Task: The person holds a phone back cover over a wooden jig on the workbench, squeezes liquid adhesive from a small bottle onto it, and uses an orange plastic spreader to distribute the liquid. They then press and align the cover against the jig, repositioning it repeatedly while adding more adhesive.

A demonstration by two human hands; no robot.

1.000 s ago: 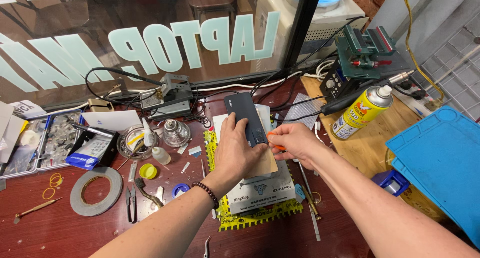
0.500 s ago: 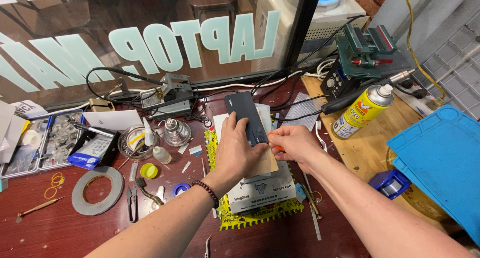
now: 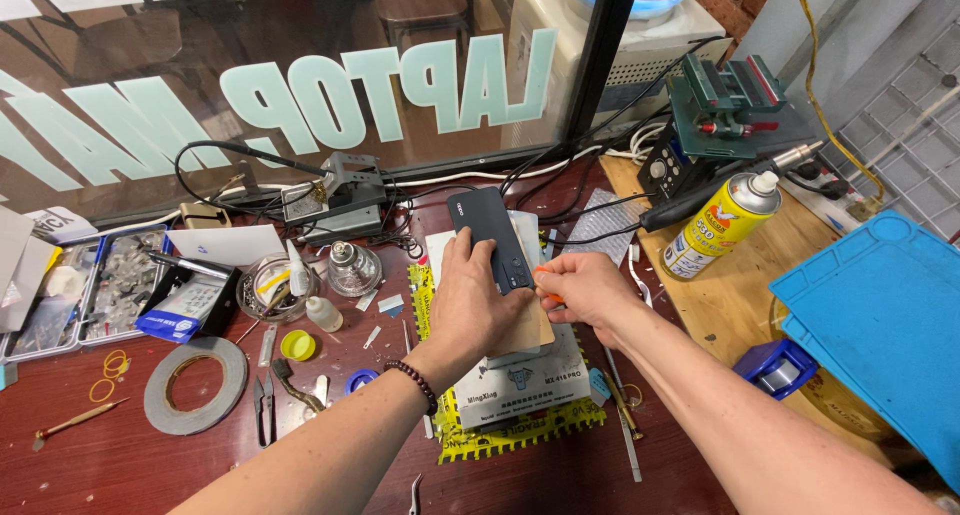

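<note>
- Left hand [image 3: 470,300]: fingers curled over the lower end of a dark smartphone [image 3: 490,237], thumb along its left edge; the grasp appears to pin the device flat so that it does not slide.
- Right hand [image 3: 585,290]: fingertips pinched on a small orange tool [image 3: 545,273], whose tip meets the phone's right edge near the camera cluster; the low, sideways angle suggests work along the seam, though the contact itself is too small to confirm.
- Smartphone: lies back-up, long axis pointing away from the person, resting on a tan pad [image 3: 530,327] atop a white box [image 3: 520,375], which raises it above the clutter.
- Yellow mat [image 3: 520,430]: spread beneath the box at the centre of the dark red bench [image 3: 120,470].
- Left of the hands: yellow cap [image 3: 296,345], small white dropper bottle [image 3: 318,310], glass jar [image 3: 352,267], roll of grey tape [image 3: 195,383], and pliers [image 3: 262,415], all within reach.
- Right of the hands: yellow spray can [image 3: 720,225] lying tilted on a wooden board [image 3: 720,305], and a blue silicone mat [image 3: 885,320] at the bench edge.
- Behind: soldering stand [image 3: 340,190] with cables against the window.
</note>
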